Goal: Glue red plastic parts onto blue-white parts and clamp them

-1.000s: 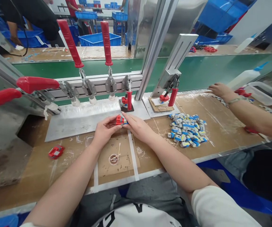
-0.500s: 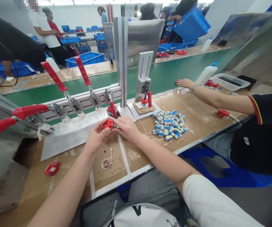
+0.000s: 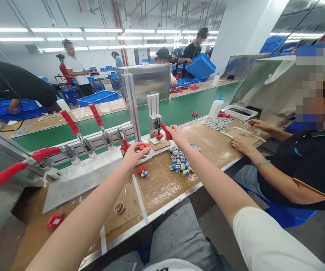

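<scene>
My left hand (image 3: 135, 155) pinches a small red plastic piece (image 3: 144, 146), shaped like a toy car body, just left of the small clamp fixture (image 3: 154, 122). My right hand (image 3: 178, 136) is closed around the red handle of a toggle clamp (image 3: 166, 132) on that fixture. The handle slants up to the left, and the clamp's red tip sits over a white pad on a cardboard piece (image 3: 162, 145). On the bench below my left hand lies a red piece with blue and grey parts (image 3: 142, 171). Beneath my right forearm is a pile of small blue-and-grey blocks (image 3: 179, 162), partly hidden.
Several red-handled clamps (image 3: 96, 114) line a metal rail at left, above a metal plate (image 3: 66, 192). A small cup with a stick (image 3: 119, 208) and another red piece (image 3: 56, 221) lie nearer. A green belt (image 3: 179, 113) runs behind. A co-worker (image 3: 292, 158) sits at right.
My right hand has left the red piece and gone right to the clamp handle, which now slants. A red-and-blue piece now lies on the bench. The co-worker's hand has drawn back from the belt.
</scene>
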{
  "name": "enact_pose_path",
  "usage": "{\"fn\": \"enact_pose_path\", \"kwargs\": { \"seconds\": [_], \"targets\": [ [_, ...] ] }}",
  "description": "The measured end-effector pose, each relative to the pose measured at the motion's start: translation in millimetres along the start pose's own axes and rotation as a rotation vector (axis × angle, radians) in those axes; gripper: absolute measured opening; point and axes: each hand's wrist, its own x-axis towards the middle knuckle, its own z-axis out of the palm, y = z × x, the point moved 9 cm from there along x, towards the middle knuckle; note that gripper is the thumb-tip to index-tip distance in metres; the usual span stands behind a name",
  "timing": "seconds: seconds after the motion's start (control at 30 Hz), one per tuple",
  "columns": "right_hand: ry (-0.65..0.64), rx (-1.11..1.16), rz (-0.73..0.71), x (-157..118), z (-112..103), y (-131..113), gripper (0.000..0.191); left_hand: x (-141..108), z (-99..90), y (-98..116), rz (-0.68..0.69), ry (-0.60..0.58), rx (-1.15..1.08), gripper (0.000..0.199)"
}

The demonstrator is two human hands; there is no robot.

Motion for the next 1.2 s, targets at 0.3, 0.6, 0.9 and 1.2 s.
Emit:
{"fn": "enact_pose_path", "kwargs": {
  "seconds": [0.3, 0.6, 0.9, 1.2],
  "targets": [
    [0.088, 0.1, -0.125, 52.1, -6.3, -54.9, 0.032, 77.2, 20.9, -20.4, 0.015, 0.155, 0.087, 0.059],
    [-0.172, -0.289, -0.02, 27.6, 37.7, 36.0, 0.03, 95.4, 5.8, -35.2, 0.052, 0.245, 0.177, 0.062],
    [-0.517, -0.487, -0.317, -93.0, 73.3, 28.3, 0.033, 136.7, 26.3, -30.7, 0.11, 0.271, 0.36, 0.049],
    [0.054, -0.179, -0.401, 73.0, -8.4, -120.6, 0.061, 164.1, 48.9, -48.2, 0.065, 0.218, 0.356, 0.045]
  ]
}}
